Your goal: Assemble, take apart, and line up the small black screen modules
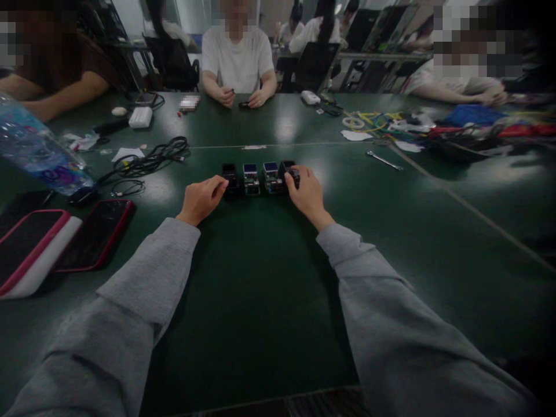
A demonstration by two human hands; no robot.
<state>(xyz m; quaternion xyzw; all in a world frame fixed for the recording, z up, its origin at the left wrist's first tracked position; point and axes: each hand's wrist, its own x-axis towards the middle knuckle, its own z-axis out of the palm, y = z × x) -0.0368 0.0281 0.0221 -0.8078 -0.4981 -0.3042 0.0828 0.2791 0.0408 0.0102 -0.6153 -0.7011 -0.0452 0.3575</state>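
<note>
Small modules (259, 178) in row, hands (202, 198) (306, 191) at ends, no legible writing

Row of four small black electronic modules (259, 177) on our dark green table (260, 289), our left hand (203, 198) at its left end, our right hand (306, 193) at its right end, tangled black cables (150, 160) behind-left, red-edged phone (94, 234) far left, metal wrench (384, 160) behind-right.

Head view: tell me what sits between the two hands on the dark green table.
Head view: between left hand and right hand, two small blue-screened electronic modules stand side by side; each hand touches a black module at the row's end.
</note>
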